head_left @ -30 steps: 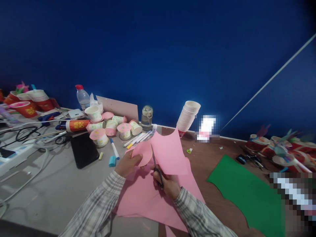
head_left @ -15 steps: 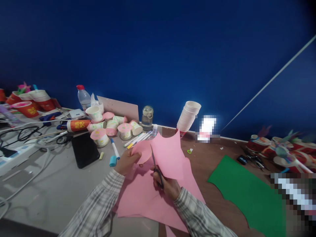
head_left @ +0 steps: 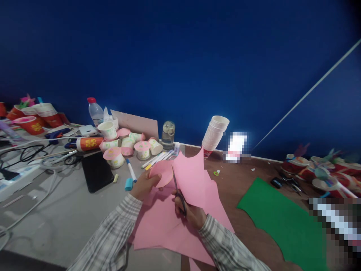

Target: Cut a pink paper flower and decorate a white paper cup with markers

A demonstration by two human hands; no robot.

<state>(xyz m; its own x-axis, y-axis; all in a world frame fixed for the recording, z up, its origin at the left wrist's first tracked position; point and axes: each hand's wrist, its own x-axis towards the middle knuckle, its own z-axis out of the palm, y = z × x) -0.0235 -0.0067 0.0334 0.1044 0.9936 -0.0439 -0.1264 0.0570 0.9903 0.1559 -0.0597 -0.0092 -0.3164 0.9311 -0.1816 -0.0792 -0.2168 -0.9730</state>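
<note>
Between the thumb and fingers of my left hand (head_left: 145, 185) is a rounded piece of pink paper (head_left: 162, 174), held up off the table. My right hand (head_left: 191, 212) grips black-handled scissors (head_left: 180, 196), their blades pointing up beside the right edge of that piece. Just right of the blades stands a larger pink sheet (head_left: 189, 175) with a curved top edge; whether it still joins the rounded piece I cannot tell. Beneath both hands more pink paper (head_left: 160, 226) lies flat on the table.
Left of my hands are paper cups with pink tops (head_left: 114, 156), a black phone (head_left: 97, 172), markers (head_left: 131, 170) and cables. A stack of white cups (head_left: 216, 131) leans near the wall. Green paper (head_left: 282, 222) lies to the right, with decorated cups (head_left: 328, 171) behind it.
The larger pink sheet beside the scissors has tilted slightly left and down. Both hands keep nearly the same place and grip.
</note>
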